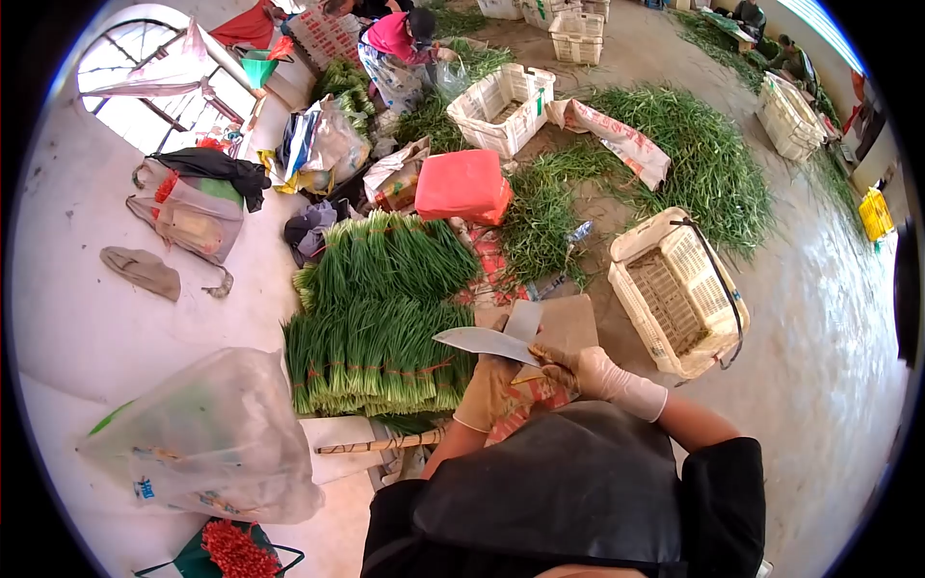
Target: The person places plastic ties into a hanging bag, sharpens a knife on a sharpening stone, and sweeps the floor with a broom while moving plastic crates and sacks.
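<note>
My right hand (593,373), in a stained pale glove, is closed around the handle of a broad-bladed knife (482,340). The blade points left, held flat above my left hand. My left hand (491,385), also gloved, lies beneath the blade near my lap; its fingers are partly hidden, so I cannot tell whether they hold anything. Just beyond both hands is a brown cardboard sheet (568,323) with a grey flat strip (523,320) on it. Tied bundles of green garlic chives (376,356) are stacked left of my hands.
A white plastic crate (674,289) with a black strap stands at right. Loose greens (694,164) cover the floor ahead. Beyond the bundles sits a red block-shaped seat (462,186). A clear plastic bag (212,433) is at lower left. Another person (400,58) works farther back.
</note>
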The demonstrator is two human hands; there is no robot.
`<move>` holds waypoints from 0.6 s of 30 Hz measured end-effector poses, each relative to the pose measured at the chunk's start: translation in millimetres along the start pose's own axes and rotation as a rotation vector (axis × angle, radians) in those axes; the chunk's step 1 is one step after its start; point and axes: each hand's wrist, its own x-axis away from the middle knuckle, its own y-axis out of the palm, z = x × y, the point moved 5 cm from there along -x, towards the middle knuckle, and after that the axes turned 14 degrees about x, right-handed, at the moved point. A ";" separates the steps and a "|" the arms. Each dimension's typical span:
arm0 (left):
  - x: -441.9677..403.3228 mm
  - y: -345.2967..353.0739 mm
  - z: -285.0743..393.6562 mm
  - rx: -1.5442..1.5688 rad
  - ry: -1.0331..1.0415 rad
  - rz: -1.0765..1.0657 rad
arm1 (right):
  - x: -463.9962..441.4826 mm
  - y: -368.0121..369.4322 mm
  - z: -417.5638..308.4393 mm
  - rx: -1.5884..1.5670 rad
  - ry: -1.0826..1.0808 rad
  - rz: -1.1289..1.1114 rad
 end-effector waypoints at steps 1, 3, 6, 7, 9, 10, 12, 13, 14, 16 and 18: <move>4.7 4.6 -1.1 0.026 -0.011 -0.048 | -4.3 -0.1 4.6 -0.002 0.003 0.003; 7.2 1.8 1.4 -0.014 0.173 0.057 | -12.4 9.3 39.0 0.064 0.396 -0.174; 1.9 9.1 5.7 -0.069 0.039 -0.067 | -4.7 9.1 15.1 -0.023 0.051 0.066; -0.8 3.0 8.9 -0.064 0.050 -0.042 | 1.8 7.3 7.8 0.006 -0.008 -0.010; 2.5 -0.5 11.4 -0.128 0.138 0.058 | -8.7 -0.2 16.7 0.045 0.172 -0.112; 9.7 3.7 11.0 -0.191 0.218 0.131 | -14.1 -2.4 27.4 0.090 0.346 -0.220; 5.8 -4.2 6.9 -0.135 0.161 0.033 | -13.0 1.8 29.3 0.158 0.388 -0.250; -1.7 -5.2 8.9 -0.092 0.108 -0.071 | -8.6 7.3 17.9 0.036 0.145 -0.043; -7.3 -7.7 10.8 -0.048 0.048 -0.165 | -2.1 6.0 5.8 -0.092 -0.092 0.158; -1.0 4.6 15.0 -0.216 0.028 -0.238 | -6.1 -3.1 4.2 0.036 -0.186 0.257; 21.7 20.7 5.5 -0.198 0.211 0.267 | -16.0 5.8 36.6 0.027 0.304 -0.126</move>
